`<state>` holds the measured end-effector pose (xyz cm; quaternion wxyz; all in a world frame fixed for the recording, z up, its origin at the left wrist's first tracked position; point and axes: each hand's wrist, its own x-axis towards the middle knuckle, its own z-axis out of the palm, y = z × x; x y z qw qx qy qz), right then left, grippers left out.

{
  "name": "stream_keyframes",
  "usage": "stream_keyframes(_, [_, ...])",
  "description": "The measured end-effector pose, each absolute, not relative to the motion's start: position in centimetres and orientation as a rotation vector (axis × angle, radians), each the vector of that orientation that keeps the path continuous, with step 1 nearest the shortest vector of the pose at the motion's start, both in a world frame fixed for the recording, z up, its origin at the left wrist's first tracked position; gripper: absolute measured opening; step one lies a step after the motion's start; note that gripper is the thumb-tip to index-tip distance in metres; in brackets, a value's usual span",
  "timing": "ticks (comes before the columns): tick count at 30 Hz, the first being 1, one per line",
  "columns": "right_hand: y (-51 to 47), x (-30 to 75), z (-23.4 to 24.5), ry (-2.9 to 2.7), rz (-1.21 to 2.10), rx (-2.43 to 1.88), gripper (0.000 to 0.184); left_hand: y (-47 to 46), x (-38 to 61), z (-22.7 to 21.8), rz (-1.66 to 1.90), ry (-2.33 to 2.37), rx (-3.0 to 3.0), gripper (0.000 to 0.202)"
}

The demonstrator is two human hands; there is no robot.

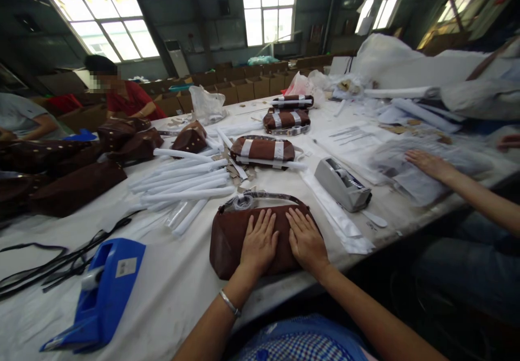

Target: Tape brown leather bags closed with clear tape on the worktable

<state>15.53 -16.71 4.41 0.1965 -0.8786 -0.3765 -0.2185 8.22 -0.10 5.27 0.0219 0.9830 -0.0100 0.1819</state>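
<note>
A brown handbag (227,242) lies on the white-covered table (162,296) right in front of me. My left hand (260,242) rests flat on its middle, fingers stretched out. Beside it, my right hand (306,242) presses on the right part of the bag, fingers also straight. Neither hand grips anything. At the bag's far edge runs its dark strap (272,194), partly wrapped, with a clear coil of wrapping (242,202) next to it. The bag's underside is hidden.
A blue tape dispenser (109,290) stands at left, a grey one (343,185) at right. White rolled tubes (187,182) and wrapped brown bags (264,149) lie beyond. More brown bags (81,185) are piled left. A co-worker's hand (426,163) rests on plastic bags (406,171).
</note>
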Motion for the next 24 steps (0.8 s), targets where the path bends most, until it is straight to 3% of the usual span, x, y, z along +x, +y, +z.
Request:
stream_keyframes(4, [-16.8, 15.2, 4.5, -1.036, -0.65, -2.463, 0.049, -0.5, 8.6, 8.2, 0.504, -0.019, 3.032, 0.052])
stream_keyframes(8, [-16.7, 15.3, 4.4, -1.03, -0.659, -2.454, 0.048, -0.7, 9.2, 12.2, 0.686, 0.009, 2.993, 0.059])
stream_keyframes(15, [-16.5, 15.1, 4.8, -1.038, -0.671, -2.411, 0.048, 1.7, 8.6, 6.9, 0.501, 0.004, 3.073, 0.056])
stream_keyframes(24, [-20.0, 14.5, 3.5, -1.344, -0.583, -2.361, 0.057, 3.3, 0.7, 7.2, 0.515, -0.19, 3.205, 0.07])
